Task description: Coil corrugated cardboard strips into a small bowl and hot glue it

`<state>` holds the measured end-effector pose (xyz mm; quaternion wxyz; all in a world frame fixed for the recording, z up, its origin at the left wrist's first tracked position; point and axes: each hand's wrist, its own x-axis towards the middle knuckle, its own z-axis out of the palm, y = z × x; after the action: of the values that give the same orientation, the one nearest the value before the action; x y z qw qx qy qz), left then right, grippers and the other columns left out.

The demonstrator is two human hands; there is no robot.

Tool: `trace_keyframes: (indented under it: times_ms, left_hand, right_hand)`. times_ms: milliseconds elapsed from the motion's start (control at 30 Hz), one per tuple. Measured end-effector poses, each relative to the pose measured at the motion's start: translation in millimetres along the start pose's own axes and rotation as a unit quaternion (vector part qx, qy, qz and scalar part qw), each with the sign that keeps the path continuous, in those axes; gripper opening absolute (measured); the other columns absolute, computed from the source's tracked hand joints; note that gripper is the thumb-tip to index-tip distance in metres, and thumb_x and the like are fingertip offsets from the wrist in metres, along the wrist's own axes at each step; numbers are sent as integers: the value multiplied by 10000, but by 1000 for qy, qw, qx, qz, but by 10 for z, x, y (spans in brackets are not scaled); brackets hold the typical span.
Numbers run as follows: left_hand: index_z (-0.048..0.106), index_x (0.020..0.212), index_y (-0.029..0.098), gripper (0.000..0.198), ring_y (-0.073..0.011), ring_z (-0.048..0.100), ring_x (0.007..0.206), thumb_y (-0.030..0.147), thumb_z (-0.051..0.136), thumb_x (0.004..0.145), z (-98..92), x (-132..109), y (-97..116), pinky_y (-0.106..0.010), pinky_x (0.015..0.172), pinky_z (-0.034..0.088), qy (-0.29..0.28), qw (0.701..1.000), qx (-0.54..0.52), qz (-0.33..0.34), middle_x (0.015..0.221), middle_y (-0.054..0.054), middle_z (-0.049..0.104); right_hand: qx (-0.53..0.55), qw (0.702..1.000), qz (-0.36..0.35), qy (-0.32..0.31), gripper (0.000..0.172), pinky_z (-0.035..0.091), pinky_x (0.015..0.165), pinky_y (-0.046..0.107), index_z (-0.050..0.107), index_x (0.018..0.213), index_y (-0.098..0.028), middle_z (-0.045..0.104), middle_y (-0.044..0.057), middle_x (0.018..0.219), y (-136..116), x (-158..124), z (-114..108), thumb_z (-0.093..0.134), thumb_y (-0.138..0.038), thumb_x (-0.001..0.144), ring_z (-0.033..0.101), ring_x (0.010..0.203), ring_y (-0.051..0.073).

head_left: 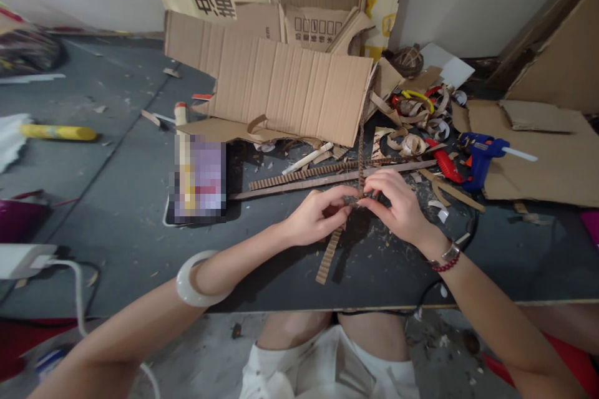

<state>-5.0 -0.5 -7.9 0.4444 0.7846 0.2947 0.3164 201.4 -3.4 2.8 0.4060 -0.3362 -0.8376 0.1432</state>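
Note:
My left hand [322, 215] and my right hand [393, 202] meet over the near part of the table, fingertips pinched close together. Both grip one narrow corrugated cardboard strip [330, 255]. Its flat end slants down toward me below my left hand, while a thin upper length rises away from between my fingers. The exact spot where the fingers press is partly hidden. Just beyond my hands lie another ridged cardboard strip [299, 176] and a long smooth strip [281, 187], side by side.
Large cardboard sheets [290, 87] lean at the back. A blue glue gun [482, 159] and a red-handled tool [444, 162] lie right, near curled scraps [412, 143]. A phone [201, 181] sits left. A yellow stick-like object [58, 132] lies farther left. A cable [428, 290] crosses the table's edge.

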Motion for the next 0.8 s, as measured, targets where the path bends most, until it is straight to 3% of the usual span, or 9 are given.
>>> trace_keyframes:
  times_ms: [267,333,500,633,800]
  left_hand:
    - [461,1113,133,253,-77,533,459,218,521,883,6,12,54,-151,438,402,-22,999,-24,-14,613,42,563]
    - [495,1051,138,206,-70,555,491,265,534,893,4,27,72,-154,459,418,-12,999,-34,-32,704,15,590]
    - [580,947,139,152,-52,438,488,275,522,910,7,58,74,-146,462,366,30,999,12,-31,637,37,537]
    - [584,949,134,151,-48,416,492,261,510,915,18,51,38,-142,456,353,36,999,16,-34,661,30,542]
    - [594,986,126,174,-54,497,517,254,496,920,20,37,17,-147,488,413,39,998,18,-34,756,-9,608]
  right_hand:
    - [-2,1000,5,-7,118,516,800,362,525,979,-219,602,58,923,20,-10,26,588,-234,881,556,936,192]
    - [-16,1000,-6,-5,117,515,799,361,527,972,-215,606,59,915,10,-10,32,593,-218,876,562,916,188]
    - [-65,996,-28,48,125,521,858,387,557,934,-216,621,62,924,-33,-13,34,625,-164,843,584,952,197]
    - [-54,997,-31,53,166,525,926,386,584,981,-196,652,88,1005,-57,-16,35,626,-135,833,606,1028,196]
    - [-45,998,-14,45,225,547,925,361,610,1057,-183,679,95,1059,-72,-25,28,594,-126,840,636,1031,188]
